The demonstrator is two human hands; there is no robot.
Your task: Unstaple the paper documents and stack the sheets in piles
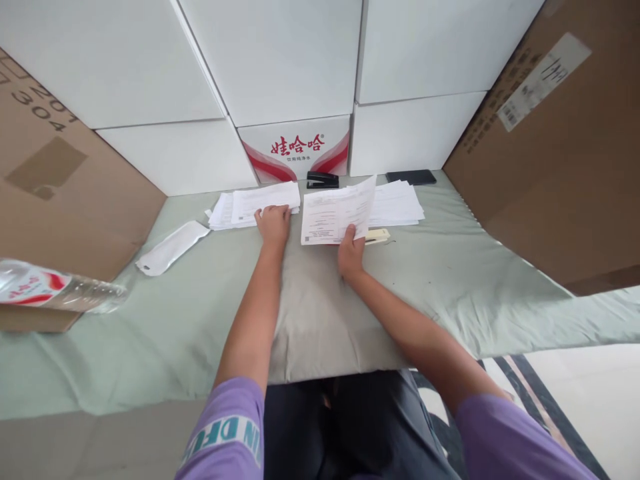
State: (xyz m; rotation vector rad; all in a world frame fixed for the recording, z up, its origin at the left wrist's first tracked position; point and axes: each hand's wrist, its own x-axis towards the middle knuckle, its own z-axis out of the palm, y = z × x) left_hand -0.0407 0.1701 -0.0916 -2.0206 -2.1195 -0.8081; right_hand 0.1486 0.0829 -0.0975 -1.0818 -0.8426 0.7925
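My right hand (350, 250) grips the lower edge of a few printed sheets (335, 212), lifted and tilted off the green cloth. My left hand (273, 223) rests on the near edge of a left stack of papers (253, 203), fingers bent over it. A second paper stack (397, 203) lies to the right, behind the held sheets. A small cream object (378, 235) lies just right of my right hand. A black stapler (323, 179) stands behind the papers, against the boxes.
A dark phone (411, 177) lies at the back right. White boxes (280, 67) wall off the back; brown cartons (555, 147) flank both sides. A white paper sleeve (173, 247) and a plastic bottle (55, 287) lie at left on the pale green cloth (190, 313).
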